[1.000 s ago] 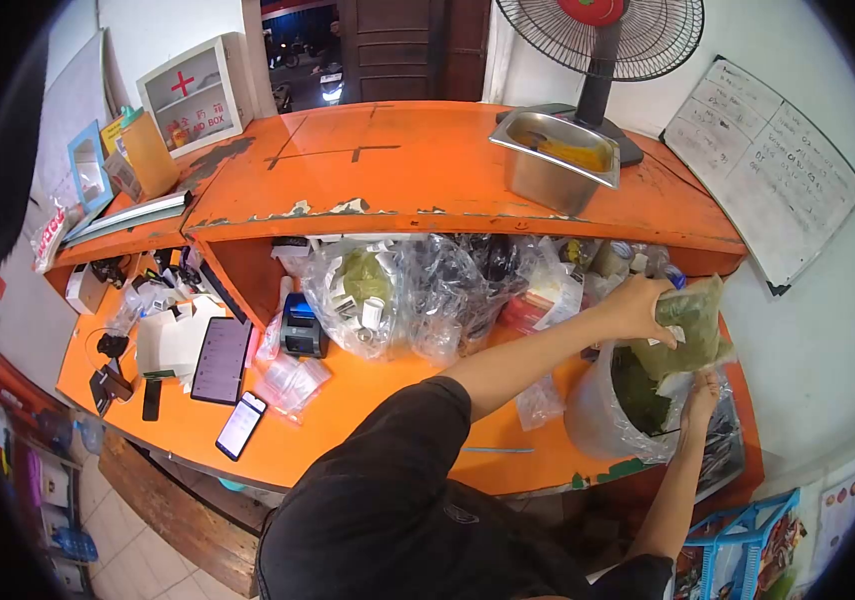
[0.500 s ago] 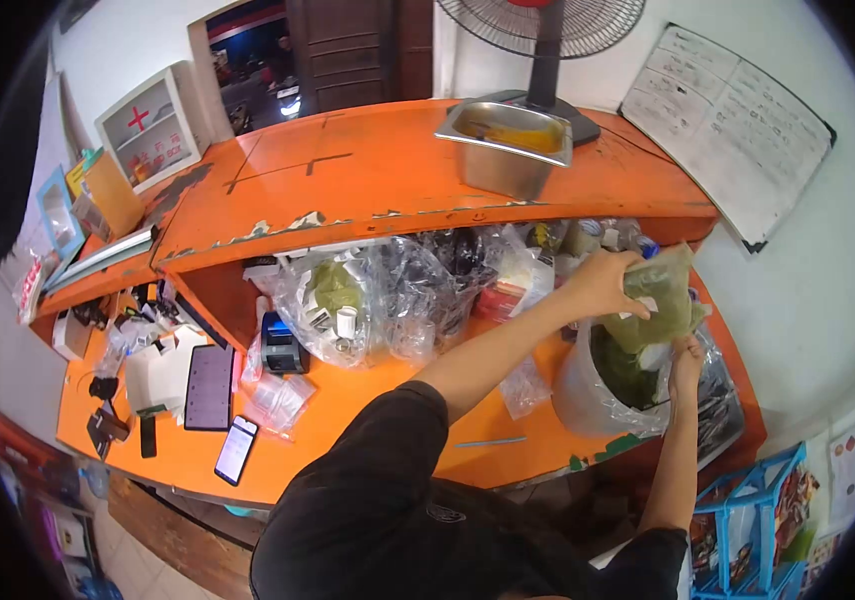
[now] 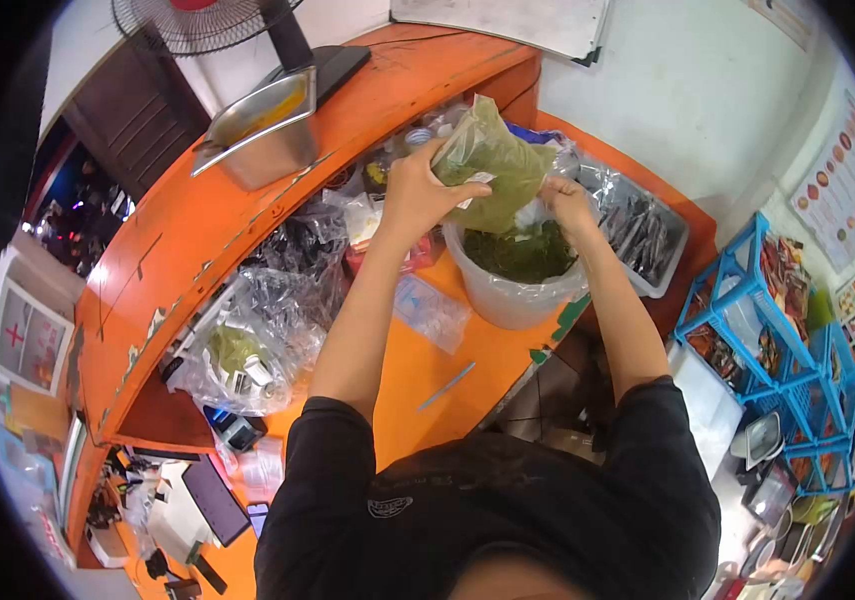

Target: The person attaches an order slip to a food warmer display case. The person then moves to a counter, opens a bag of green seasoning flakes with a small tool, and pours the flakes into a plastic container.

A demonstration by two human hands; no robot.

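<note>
My left hand (image 3: 422,196) grips the left side of a clear plastic bag (image 3: 496,160) filled with something pale green, its thumb over a small white label. At the bag's lower right edge, the fingers of my right hand (image 3: 570,206) are pinched together on the plastic. Both hands hold the bag tilted above a whitish round bucket (image 3: 514,302). Dark green leafy stuff (image 3: 518,256) shows inside the bucket, partly hidden by the bag.
Right of the bucket lies a grey tray (image 3: 660,232) of plastic-wrapped dark items. Blue crates (image 3: 748,330) stand farther right. Plastic bags (image 3: 248,340) and a blue straw (image 3: 447,386) are on the orange desk (image 3: 403,425). A metal pan (image 3: 266,150) sits on the raised shelf.
My view has turned to the right, so the bucket and bag appear nearer the middle. Both hands still hold the bag over the bucket.
</note>
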